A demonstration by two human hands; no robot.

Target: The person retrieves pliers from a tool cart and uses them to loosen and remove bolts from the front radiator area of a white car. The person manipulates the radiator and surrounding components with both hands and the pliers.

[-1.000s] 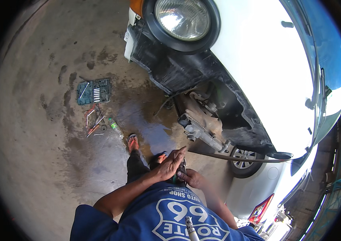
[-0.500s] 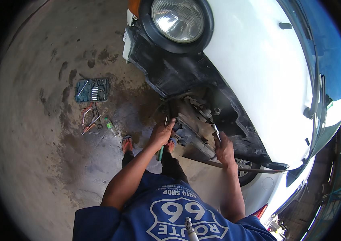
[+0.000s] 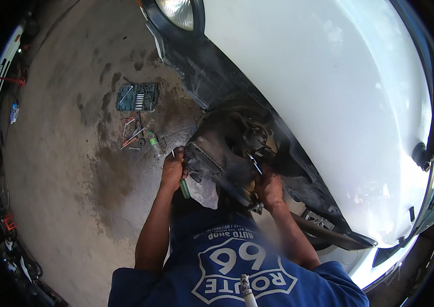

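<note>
My left hand (image 3: 173, 170) is closed round a green-handled screwdriver (image 3: 184, 188), its handle sticking out below the fist. That fist is close against the outer side of a dirty brake assembly (image 3: 206, 156) in the open wheel arch. On the inner side, my right hand (image 3: 269, 190) grips a shiny metal rod-like tool (image 3: 254, 162), probably a ratchet or socket extension; its lower end is hidden in my fist. The tool's far end points at dark suspension parts (image 3: 256, 137). The wheel arch belongs to a white car (image 3: 319, 77).
An open socket set case (image 3: 136, 97) lies on the stained concrete floor (image 3: 69, 169). Near it are loose pliers and screwdrivers (image 3: 133, 138) and a green-labelled bottle (image 3: 154, 140). The black fender liner (image 3: 212, 77) overhangs the work. A lit cigarette (image 3: 247, 289) shows at the lower edge.
The view has shifted closer over the wheel arch, and the brake assembly has turned in view. Both hands keep their tools; my left hand now sits beside the assembly's outer edge.
</note>
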